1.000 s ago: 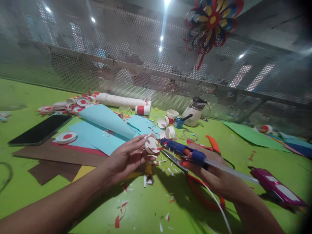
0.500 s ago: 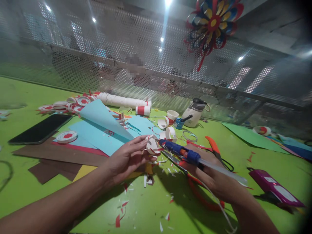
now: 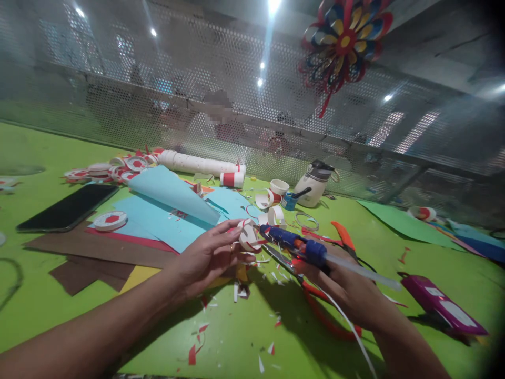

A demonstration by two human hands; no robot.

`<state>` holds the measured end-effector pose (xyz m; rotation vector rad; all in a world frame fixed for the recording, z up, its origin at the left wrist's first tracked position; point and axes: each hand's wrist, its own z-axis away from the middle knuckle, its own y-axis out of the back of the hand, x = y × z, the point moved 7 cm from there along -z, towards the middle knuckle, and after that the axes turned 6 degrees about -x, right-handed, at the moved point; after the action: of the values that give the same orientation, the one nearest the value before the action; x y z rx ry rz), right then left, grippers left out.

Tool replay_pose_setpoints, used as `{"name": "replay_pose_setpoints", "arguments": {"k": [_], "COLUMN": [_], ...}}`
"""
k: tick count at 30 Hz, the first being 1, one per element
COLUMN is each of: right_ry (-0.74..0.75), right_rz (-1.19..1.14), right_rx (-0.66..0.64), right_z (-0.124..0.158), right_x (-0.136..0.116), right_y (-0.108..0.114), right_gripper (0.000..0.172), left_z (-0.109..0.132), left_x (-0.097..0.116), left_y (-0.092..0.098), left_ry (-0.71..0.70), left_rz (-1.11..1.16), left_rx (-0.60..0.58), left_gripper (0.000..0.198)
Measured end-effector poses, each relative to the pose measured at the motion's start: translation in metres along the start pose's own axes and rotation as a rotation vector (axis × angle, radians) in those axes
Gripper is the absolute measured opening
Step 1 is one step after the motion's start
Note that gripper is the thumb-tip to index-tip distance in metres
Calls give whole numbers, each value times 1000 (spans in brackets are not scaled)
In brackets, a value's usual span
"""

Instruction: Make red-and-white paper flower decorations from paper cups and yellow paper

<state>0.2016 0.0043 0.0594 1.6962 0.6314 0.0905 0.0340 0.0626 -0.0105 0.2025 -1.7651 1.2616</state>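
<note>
My left hand (image 3: 215,255) pinches a small white cut paper cup piece (image 3: 249,235) with red strips on it, above the green table. In my right hand (image 3: 339,284) is a blue hot glue gun (image 3: 294,243), its nozzle close against the cup piece; whether they touch I cannot tell. A clear glue stick (image 3: 361,271) juts from the back of the gun and a white cord (image 3: 347,321) hangs below. Orange-handled scissors (image 3: 331,321) lie under my right hand, partly hidden by it.
Blue paper sheets (image 3: 153,221), brown paper (image 3: 98,250) and a black phone (image 3: 67,208) lie on the left. Stacked paper cups (image 3: 201,162) and a bottle (image 3: 313,184) stand behind. At right are pliers (image 3: 345,237) and a purple case (image 3: 442,302). Paper scraps (image 3: 192,353) litter the front.
Both hands, the cup piece and the glue gun keep nearly the same position. A small red glow now shows near the gun's trigger, and the white cord hangs a little differently.
</note>
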Motion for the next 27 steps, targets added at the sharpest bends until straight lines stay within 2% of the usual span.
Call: {"name": "replay_pose_setpoints", "arguments": {"k": [9,18,27], "right_ry": [-68,23,-92], "right_rz": [-10,-43,-37], "right_rx": [-17,-2,-13], "right_z": [3,-2,1], "right_x": [4,-6,0], "right_y": [1,-2,0], "right_gripper": [34,26,32], "left_z": [-1,-1,0], "left_x": [1,0,1], "left_y": [1,1,0], "left_ry": [1,-22,-24], "left_rz": [-4,9,1], "left_rx": [16,-10,-18], "left_gripper": [25,23,23]}}
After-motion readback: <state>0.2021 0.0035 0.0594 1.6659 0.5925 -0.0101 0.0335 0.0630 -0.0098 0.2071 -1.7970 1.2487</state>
